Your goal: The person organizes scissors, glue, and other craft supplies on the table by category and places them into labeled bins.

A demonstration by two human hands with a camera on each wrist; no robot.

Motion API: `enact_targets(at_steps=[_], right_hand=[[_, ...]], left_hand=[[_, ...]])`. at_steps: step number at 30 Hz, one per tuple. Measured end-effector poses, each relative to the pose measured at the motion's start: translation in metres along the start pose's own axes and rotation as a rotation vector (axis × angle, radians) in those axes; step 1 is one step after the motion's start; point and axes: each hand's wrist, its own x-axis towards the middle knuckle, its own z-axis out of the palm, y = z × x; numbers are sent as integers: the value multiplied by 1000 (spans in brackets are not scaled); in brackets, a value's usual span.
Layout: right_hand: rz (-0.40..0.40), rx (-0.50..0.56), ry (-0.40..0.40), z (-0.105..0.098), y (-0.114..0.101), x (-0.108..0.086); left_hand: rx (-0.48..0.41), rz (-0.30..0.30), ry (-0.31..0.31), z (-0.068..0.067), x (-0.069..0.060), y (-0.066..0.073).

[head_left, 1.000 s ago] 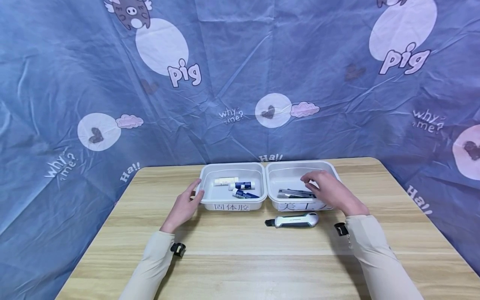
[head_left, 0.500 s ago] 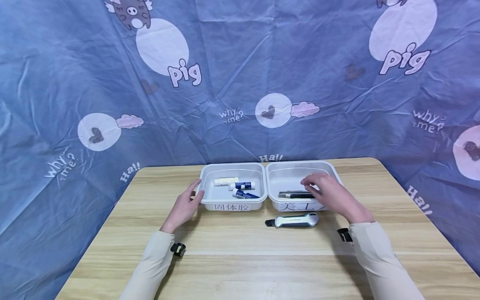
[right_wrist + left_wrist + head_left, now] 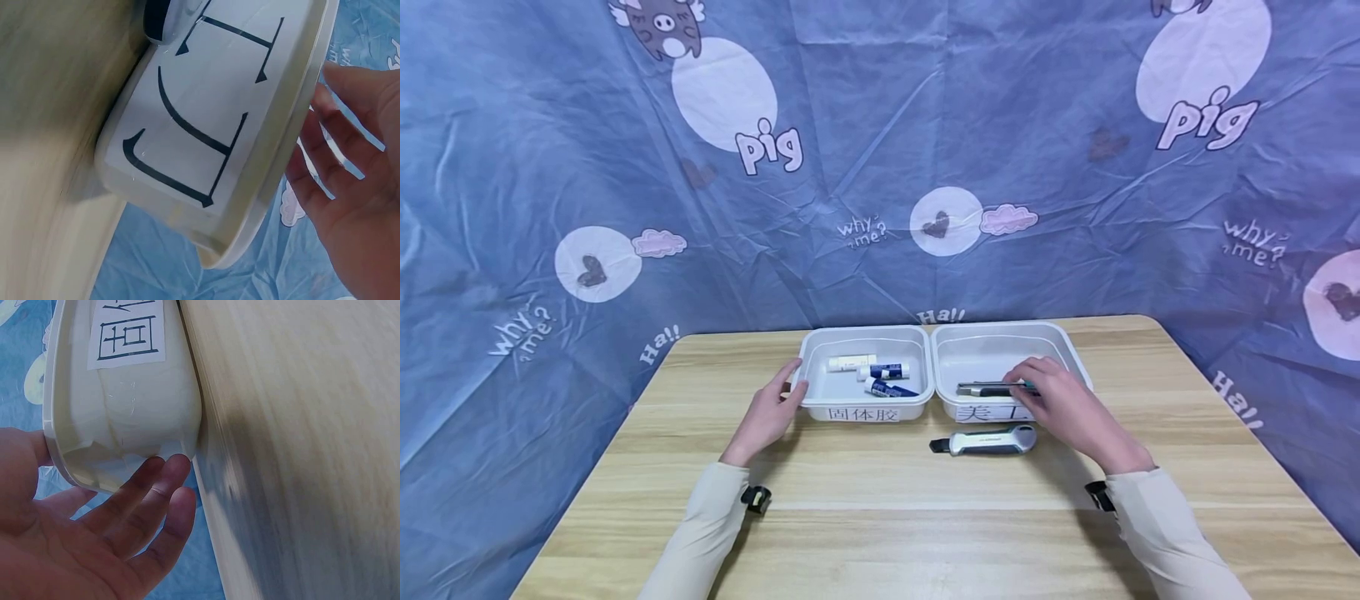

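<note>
My left hand [image 3: 765,417] touches the near left corner of the left white tray [image 3: 134,394], thumb at the rim and fingers along the outer wall. Several glue sticks [image 3: 883,372], blue-and-white and white, lie inside that tray. My right hand [image 3: 1063,408] reaches over the front rim of the right white tray [image 3: 187,156]. Between its thumb and fingers it holds the end of a slim utility knife [image 3: 985,388], where a teal part shows. In the right wrist view the rim hides the fingertips and the knife. A larger white utility knife [image 3: 988,441] lies on the table before this tray.
Both trays stand side by side at the back of the wooden table [image 3: 865,533], with paper labels [image 3: 862,414] on their fronts. Right behind them hangs a blue patterned cloth [image 3: 850,275].
The slim knives in the right tray have shifted to lie more parallel. My right hand has come down and closed on one end, its forearm moving right and nearer. The left hand stays put.
</note>
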Motion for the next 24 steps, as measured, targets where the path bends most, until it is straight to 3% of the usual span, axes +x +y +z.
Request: enact_targets(at_steps=[7, 24], right_hand=[[35, -14, -54, -9, -8, -3], [49, 31, -274, -15, -32, -3]], left_hand=[[-4, 2, -1, 0, 0, 0], [-10, -3, -8, -1, -1, 2]])
